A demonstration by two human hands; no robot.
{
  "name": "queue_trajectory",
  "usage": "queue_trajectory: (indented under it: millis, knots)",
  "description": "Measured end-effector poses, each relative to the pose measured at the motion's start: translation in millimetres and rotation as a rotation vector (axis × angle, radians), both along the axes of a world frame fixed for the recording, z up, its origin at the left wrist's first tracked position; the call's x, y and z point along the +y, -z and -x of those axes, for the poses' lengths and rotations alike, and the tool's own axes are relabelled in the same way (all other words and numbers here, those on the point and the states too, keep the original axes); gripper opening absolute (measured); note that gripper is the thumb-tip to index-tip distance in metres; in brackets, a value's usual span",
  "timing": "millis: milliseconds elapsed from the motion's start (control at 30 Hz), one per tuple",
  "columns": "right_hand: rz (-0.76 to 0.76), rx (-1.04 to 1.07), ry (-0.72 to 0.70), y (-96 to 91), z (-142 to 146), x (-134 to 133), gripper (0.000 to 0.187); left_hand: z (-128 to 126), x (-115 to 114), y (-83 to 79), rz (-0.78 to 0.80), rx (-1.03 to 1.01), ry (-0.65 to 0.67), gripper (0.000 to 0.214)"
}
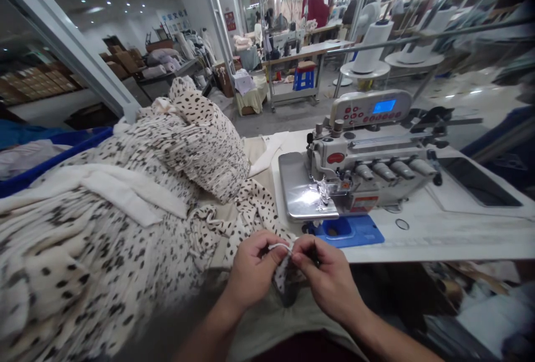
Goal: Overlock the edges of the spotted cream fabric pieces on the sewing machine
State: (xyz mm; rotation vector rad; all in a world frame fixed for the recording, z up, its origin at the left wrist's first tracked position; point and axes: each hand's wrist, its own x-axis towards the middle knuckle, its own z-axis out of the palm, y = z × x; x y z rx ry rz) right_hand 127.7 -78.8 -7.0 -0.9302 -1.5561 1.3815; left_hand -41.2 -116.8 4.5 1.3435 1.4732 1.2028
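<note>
My left hand (252, 268) pinches the pale edge of a cream fabric piece with black spots (259, 210), thumb and fingers pressed together. Close beside it, the fingers of my right hand (326, 275) are closed on the same edge. Something small and dark shows at the right fingers, too hidden to name. The fabric hangs below both hands and runs back up onto the table. Just beyond the hands stands an overlock sewing machine (334, 153) with its lamp lit over the metal plate (295, 186); both hands are apart from it.
A large heap of spotted fabric (200, 144) fills the left, with plain white strips (125, 194) on top. A blue tray (359, 231) sits at the machine's front edge. Thread cones (374, 44) stand behind. A dark ring (402, 224) lies on the white table (451, 239).
</note>
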Motion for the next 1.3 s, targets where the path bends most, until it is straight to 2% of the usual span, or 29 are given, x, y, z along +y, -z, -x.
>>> queue_trajectory:
  millis: [267, 433, 533, 633, 767, 867, 1033, 1200, 1300]
  knots:
    - [0.009, 0.229, -0.097, 4.1, -8.0, 5.7, 0.023, 1.0, 5.9, 5.1, 0.040, 0.098, -0.101, 0.017]
    - [-0.267, 0.158, 0.022, 0.3, -9.6, 10.4, 0.012, 5.7, 8.3, 6.4, 0.118, 0.002, -0.099, 0.025]
    - [-0.359, 0.074, 0.064, -4.6, -10.0, 8.2, 0.006, 5.4, 8.5, 3.9, 0.084, 0.048, -0.109, 0.024]
    - [-0.392, -0.019, 0.071, -6.0, -9.6, 5.1, 0.012, 4.4, 7.4, -1.1, -0.022, 0.165, -0.105, 0.021]
    - [-0.612, -0.145, 0.159, 2.7, -7.3, 4.6, 0.023, 3.1, 4.7, -7.9, -0.133, 0.299, -0.094, 0.017]
    - [-0.702, -0.210, 0.120, 11.5, -5.4, 5.1, 0.030, 1.9, 3.8, -9.4, -0.165, 0.346, -0.075, 0.016]
    - [-0.651, -0.277, 0.071, 11.9, -4.0, 6.8, 0.030, 0.9, 3.8, -6.3, -0.186, 0.377, -0.070, 0.013]
    - [-0.439, -0.081, -0.045, 0.3, -3.0, 13.9, 0.016, -0.7, 4.2, -4.9, -0.175, 0.371, -0.059, 0.010]
    - [-0.314, 0.026, -0.092, -1.1, -2.3, 16.1, 0.018, -0.7, 8.2, -1.8, -0.063, 0.287, -0.065, 0.011]
